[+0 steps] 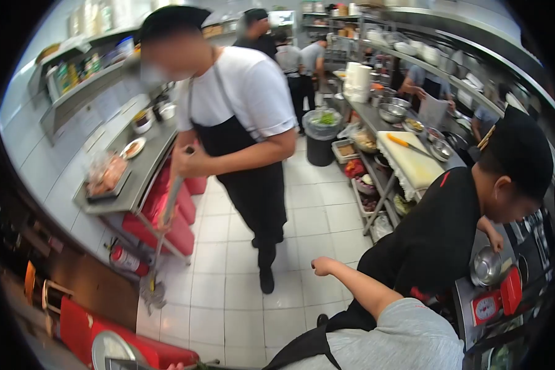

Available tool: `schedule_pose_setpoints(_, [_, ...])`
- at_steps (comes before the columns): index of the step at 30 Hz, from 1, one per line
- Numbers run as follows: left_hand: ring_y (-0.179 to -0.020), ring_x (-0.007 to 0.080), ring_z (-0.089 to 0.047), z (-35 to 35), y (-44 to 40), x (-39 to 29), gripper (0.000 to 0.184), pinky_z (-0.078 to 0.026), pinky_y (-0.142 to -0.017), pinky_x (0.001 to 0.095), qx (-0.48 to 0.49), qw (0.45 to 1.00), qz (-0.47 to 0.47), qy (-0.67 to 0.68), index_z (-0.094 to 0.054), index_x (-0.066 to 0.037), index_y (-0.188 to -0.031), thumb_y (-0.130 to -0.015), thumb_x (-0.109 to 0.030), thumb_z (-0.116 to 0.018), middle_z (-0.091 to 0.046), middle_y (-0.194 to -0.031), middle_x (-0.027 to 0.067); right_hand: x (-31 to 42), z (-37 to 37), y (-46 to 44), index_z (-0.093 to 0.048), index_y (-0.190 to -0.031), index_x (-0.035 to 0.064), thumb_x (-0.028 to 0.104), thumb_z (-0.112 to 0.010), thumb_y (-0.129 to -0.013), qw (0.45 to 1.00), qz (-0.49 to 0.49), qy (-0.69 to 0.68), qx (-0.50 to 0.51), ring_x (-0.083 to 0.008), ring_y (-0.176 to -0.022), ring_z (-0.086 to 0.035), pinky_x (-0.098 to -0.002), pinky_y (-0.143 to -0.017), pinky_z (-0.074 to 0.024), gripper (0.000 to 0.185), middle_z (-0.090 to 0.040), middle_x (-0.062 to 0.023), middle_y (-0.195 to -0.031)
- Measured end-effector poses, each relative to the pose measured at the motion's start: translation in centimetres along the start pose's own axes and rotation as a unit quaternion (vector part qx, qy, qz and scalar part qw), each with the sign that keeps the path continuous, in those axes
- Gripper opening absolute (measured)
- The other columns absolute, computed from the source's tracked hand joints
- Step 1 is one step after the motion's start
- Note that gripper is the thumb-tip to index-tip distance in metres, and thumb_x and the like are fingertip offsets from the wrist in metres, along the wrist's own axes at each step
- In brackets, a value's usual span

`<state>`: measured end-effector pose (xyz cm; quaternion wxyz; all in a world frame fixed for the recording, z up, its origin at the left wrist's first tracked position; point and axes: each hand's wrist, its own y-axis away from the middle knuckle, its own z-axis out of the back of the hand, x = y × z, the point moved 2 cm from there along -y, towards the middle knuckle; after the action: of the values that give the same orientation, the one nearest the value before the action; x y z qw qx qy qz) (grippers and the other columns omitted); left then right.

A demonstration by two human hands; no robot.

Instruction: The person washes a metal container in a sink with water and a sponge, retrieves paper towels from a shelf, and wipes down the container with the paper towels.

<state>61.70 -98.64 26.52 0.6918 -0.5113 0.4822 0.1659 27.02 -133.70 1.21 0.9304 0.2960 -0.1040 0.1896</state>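
"Black apron (299,356), grey sleeve (413,327): is that your arm showing? How are your fingers lying?"

"Mine, yes. My right hand (322,265) is hanging over the floor (246,314), fingers lying curled together around nothing I'm seeing. My left hand (176,366) is barely showing, fingertips lying by a metal rim (129,365); I can't tell whether they're gripping it."

"How far along are you?"

"I can't judge. Nothing finished is showing by my fingers, and what's left isn't showing either. Only the rim is sitting close to them."

"And the containers?"

"Straight beyond my right fingers, a bin (320,153) is standing, its clear liner (314,131) holding green scraps (328,118). Well to their right, a steel bowl (487,266) is sitting under a co-worker's hand (492,239), looking bare inside, a red scale (487,308) standing just beside it. Past my left fingers, up and left, a tray (108,193) is holding bagged pinkish food (110,166). Nearer them, a pale pan (96,350) is overlapping a red box (80,320) in view; I'm not making out its contents."
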Motion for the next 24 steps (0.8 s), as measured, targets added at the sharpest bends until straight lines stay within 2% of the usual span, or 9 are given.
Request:
schedule_pose_setpoints(2, [-0.1, 0.0243, -0.055, -4.5, 0.4, 1.8, 0.031, -0.043, -0.088, 0.0349, 0.097, 0.989, 0.111, 0.026, -0.043, 0.004, -0.119, -0.088, -0.002, -0.046, -0.055, -0.113, 0.0186, -6.3, 1.4, -0.9, -0.06, -0.104, 0.0065, 0.013, -0.055, -0.073, 0.994, -0.034, -0.065, -0.077, -0.0295, -0.086, -0.063, -0.0396, -0.073, -0.0502, 0.032, -0.064, -0.016, -0.096])
schedule_pose_setpoints(3, [-0.099, 0.0236, -0.056, -7.0, 0.4, 1.4, 0.029, -0.043, -0.088, 0.0346, 0.142, 0.984, 0.105, 0.03, -0.044, 0.004, -0.117, -0.088, -0.001, -0.047, -0.056, -0.11, 0.0176, -6.6, 4.0, 1.8, -0.06, -0.101, 0.0067, 0.013, -0.054, -0.076, 0.955, -0.141, -0.246, -0.081, -0.0218, -0.067, -0.064, -0.035, -0.058, -0.0508, 0.027, -0.066, -0.0131, -0.087])
schedule_pose_setpoints(6, [-0.096, 0.022, -0.057, -14.5, -0.5, -0.2, 0.025, -0.043, -0.088, 0.0339, 0.275, 0.96, 0.042, 0.008, -0.05, 0.002, -0.112, -0.087, 0.001, -0.048, -0.059, -0.105, 0.0154, -13.3, 3.0, 0.6, -0.06, -0.099, 0.0073, 0.012, -0.054, -0.077, 0.778, -0.264, -0.521, -0.233, -0.0163, -0.054, -0.061, -0.0305, -0.047, -0.0475, 0.024, -0.065, -0.0095, -0.076])
schedule_pose_setpoints(8, [-0.094, 0.0217, -0.057, -17.2, -1.3, -1.1, 0.021, -0.042, -0.088, 0.0338, 0.376, 0.924, -0.036, -0.05, -0.054, 0.002, -0.108, -0.087, 0.001, -0.048, -0.059, -0.106, 0.0147, -18.8, 0.3, -1.5, -0.06, -0.098, 0.0078, 0.01, -0.054, -0.077, 0.855, -0.27, -0.344, -0.279, -0.0166, -0.056, -0.062, -0.031, -0.047, -0.0475, 0.022, -0.064, -0.0089, -0.07])
schedule_pose_setpoints(11, [-0.091, 0.0206, -0.058, -20.3, -2.9, -1.5, 0.017, -0.045, -0.084, 0.0323, 0.423, 0.906, -0.017, -0.019, -0.057, 0.003, -0.1, -0.087, 0.004, -0.047, -0.057, -0.102, 0.0136, -20.3, -1.6, 1.9, -0.059, -0.098, 0.0071, 0.01, -0.054, -0.078, 0.856, -0.275, -0.383, -0.211, -0.0169, -0.056, -0.062, -0.031, -0.046, -0.0472, 0.021, -0.064, -0.0095, -0.071])
schedule_pose_setpoints(13, [-0.089, 0.02, -0.058, -21.9, -4.4, -1.1, 0.016, -0.047, -0.08, 0.0309, 0.438, 0.898, -0.021, -0.015, -0.056, 0.004, -0.099, -0.087, 0.005, -0.046, -0.056, -0.099, 0.0128, -21.3, -4.5, 4.1, -0.059, -0.097, 0.006, 0.01, -0.053, -0.078, 0.82, -0.317, -0.437, -0.19, -0.0166, -0.055, -0.062, -0.0318, -0.045, -0.0472, 0.02, -0.064, -0.0101, -0.071])
schedule_pose_setpoints(15, [-0.088, 0.02, -0.059, -23.8, -5.8, 1.1, 0.016, -0.047, -0.08, 0.0308, 0.441, 0.897, -0.023, -0.009, -0.056, 0.004, -0.099, -0.086, 0.005, -0.046, -0.057, -0.098, 0.013, -21.9, -7.2, 6.9, -0.059, -0.096, 0.0053, 0.009, -0.054, -0.077, 0.828, -0.354, -0.4, -0.169, -0.0162, -0.056, -0.063, -0.0317, -0.045, -0.0469, 0.02, -0.063, -0.0088, -0.07])
schedule_pose_setpoints(20, [-0.084, 0.0218, -0.061, -28.3, -8.9, 3.7, 0.02, -0.048, -0.075, 0.0314, 0.49, 0.868, -0.078, -0.023, -0.056, 0.002, -0.105, -0.086, 0.0, -0.05, -0.061, -0.097, 0.0146, -21.6, -12.9, 12.7, -0.057, -0.092, 0.0083, 0.006, -0.058, -0.075, 0.743, -0.448, -0.489, -0.094, -0.0162, -0.058, -0.063, -0.0343, -0.048, -0.0489, 0.017, -0.059, -0.0035, -0.068])
schedule_pose_setpoints(24, [-0.082, 0.025, -0.061, -33.0, -9.3, 4.7, 0.018, -0.047, -0.076, 0.0313, 0.516, 0.855, -0.044, 0.027, -0.06, 0.002, -0.092, -0.076, 0.006, -0.054, -0.06, -0.088, 0.015, -20.7, -12.9, 14.5, -0.056, -0.094, 0.0101, 0.006, -0.057, -0.077, 0.705, -0.472, -0.517, -0.112, -0.0155, -0.057, -0.061, -0.0371, -0.052, -0.0496, 0.018, -0.059, -0.0032, -0.073])
